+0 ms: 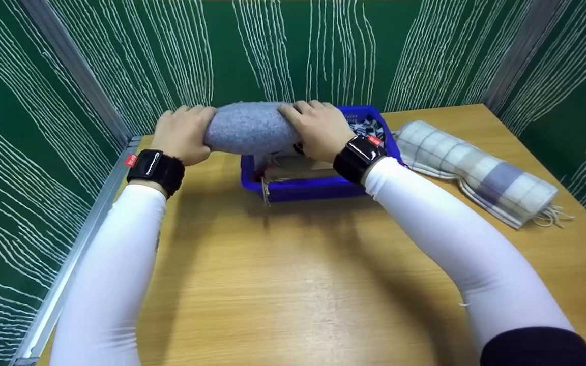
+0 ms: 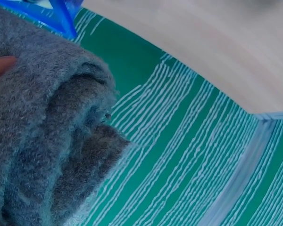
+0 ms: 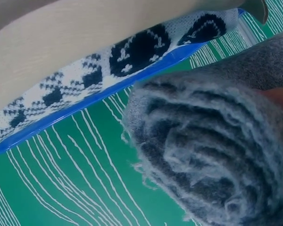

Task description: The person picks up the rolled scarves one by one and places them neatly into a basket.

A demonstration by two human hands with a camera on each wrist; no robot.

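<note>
While left grip (image 1: 183,133), right grip (image 1: 322,128) clasp it, grey cloth roll (image 1: 252,128) shows fuzzy coils.

Basket (image 1: 313,192) on table (image 1: 293,284), scarf (image 1: 468,165) right, wall (image 1: 298,56) behind

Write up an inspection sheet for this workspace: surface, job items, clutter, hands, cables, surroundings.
Surface: wood-grain table, with arm shadows across it.
Job's things: gray roll, held up, overlapping the blue basket in the head view; contact between them can't be told. The basket holds textiles, including a black-and-white knit.
Clutter: plaid roll with fringe, lying on the table right of the basket.
Grippers: bare hands; left hand grips the gray roll's left end, right hand its right end.
Cables: nothing seen.
Surroundings: green walls with wavy white lines, metal posts at the corners.
</note>
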